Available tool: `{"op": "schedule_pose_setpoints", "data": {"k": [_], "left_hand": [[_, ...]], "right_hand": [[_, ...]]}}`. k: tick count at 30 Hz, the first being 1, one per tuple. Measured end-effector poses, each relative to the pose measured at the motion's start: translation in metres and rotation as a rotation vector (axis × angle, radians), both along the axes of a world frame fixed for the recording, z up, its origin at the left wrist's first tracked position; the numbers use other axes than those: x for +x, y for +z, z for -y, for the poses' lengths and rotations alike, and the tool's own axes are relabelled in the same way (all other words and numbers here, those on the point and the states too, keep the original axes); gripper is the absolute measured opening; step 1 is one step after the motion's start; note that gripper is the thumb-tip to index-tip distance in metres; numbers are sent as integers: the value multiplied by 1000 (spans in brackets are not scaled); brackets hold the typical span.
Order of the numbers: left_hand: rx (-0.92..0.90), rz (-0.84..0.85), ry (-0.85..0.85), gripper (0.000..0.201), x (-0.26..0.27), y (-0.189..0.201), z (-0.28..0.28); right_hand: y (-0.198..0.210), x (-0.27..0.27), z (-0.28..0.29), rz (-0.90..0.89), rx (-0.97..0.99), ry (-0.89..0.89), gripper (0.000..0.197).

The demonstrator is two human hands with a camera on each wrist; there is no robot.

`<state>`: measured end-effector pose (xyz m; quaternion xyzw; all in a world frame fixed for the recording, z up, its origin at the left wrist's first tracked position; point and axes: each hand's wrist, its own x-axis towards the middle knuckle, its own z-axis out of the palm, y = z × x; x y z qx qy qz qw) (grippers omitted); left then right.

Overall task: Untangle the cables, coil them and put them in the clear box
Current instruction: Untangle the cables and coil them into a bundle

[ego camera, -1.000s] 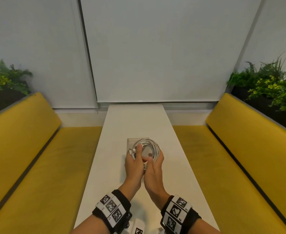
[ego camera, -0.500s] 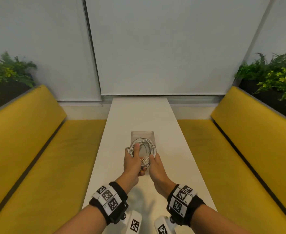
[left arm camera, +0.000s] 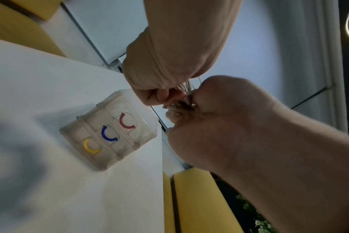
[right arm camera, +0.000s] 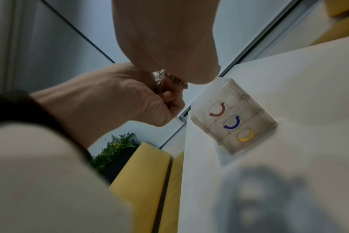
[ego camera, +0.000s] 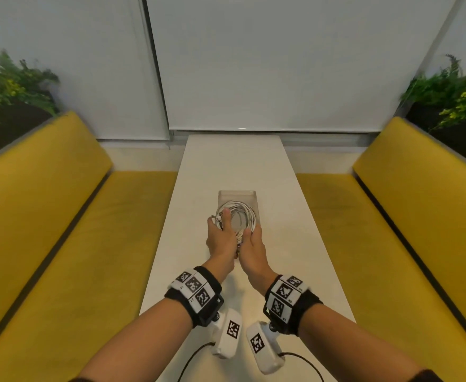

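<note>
A white cable coil (ego camera: 243, 216) is held in both hands just above the near end of the clear box (ego camera: 237, 193) on the white table (ego camera: 281, 216). My left hand (ego camera: 221, 232) grips the coil's left side with the thumb laid across the loops. At the coil's near right edge, my right hand (ego camera: 251, 239) pinches the strands. In the left wrist view both sets of fingers curl round a cable bundle (left arm camera: 179, 104) above the clear box (left arm camera: 108, 130), which shows red, blue and yellow curved pieces. The right wrist view shows the cable (right arm camera: 162, 78) and the box (right arm camera: 233, 119).
Yellow benches (ego camera: 61, 216) (ego camera: 405, 216) run along both long edges of the narrow table. Plants (ego camera: 8, 86) (ego camera: 457, 95) stand behind the bench backs. A window blind (ego camera: 281, 64) closes the far end. Bare tabletop lies beyond and beside the box.
Both hands have kept hold of the coil and moved it slightly forward, so it sits more squarely over the box. The right hand has slid down to the coil's near edge.
</note>
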<state>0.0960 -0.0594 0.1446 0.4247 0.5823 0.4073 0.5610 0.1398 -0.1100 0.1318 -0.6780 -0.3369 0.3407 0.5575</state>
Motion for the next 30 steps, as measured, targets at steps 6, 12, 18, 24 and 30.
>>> {"op": "schedule_pose_setpoints", "data": {"k": [6, 12, 18, 24, 30], "left_hand": [[65, -17, 6, 78, -6, -17, -12], [9, 145, -71, 48, -36, -30, -22], [39, 133, -222, 37, -63, -50, -11], [52, 74, -220, 37, -66, -57, -6], [66, -10, -245, 36, -100, -67, -25]], "right_hand": [[0, 6, 0, -89, 5, 78, 40], [-8, 32, -8, -402, -64, -5, 72], [-28, 22, 4, -265, -217, 185, 65], [-60, -2, -4, -723, -300, 225, 76], [-63, 30, -25, -441, -342, 55, 31]]}}
